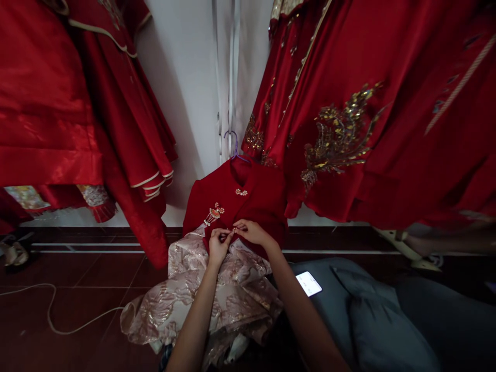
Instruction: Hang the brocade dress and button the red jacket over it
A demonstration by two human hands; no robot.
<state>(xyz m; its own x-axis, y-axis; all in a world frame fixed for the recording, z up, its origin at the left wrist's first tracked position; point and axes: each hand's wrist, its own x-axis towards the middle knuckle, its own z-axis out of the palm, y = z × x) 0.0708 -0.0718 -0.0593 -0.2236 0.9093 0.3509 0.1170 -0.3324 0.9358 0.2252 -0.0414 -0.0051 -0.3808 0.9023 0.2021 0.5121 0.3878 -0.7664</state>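
Note:
A small red jacket (256, 199) hangs on a purple hanger (235, 147) over a pale gold brocade skirt (182, 299). It carries a pearl clasp (241, 192) at the collar and a tasselled brooch (214, 213) lower left. Both hands meet at the jacket's front edge just below the brooch. My left hand (219, 244) pinches the red cloth with its fingers curled. My right hand (251, 231) pinches a small pearl fastening at the same spot, fingertips touching those of the left.
Long red gowns hang at the left (58, 103) and, with gold embroidery, at the right (368, 113) against a white wall. A lit phone (309, 283) lies on grey cloth (372, 315) on my lap. A white cable (50, 310) trails over the dark red floor.

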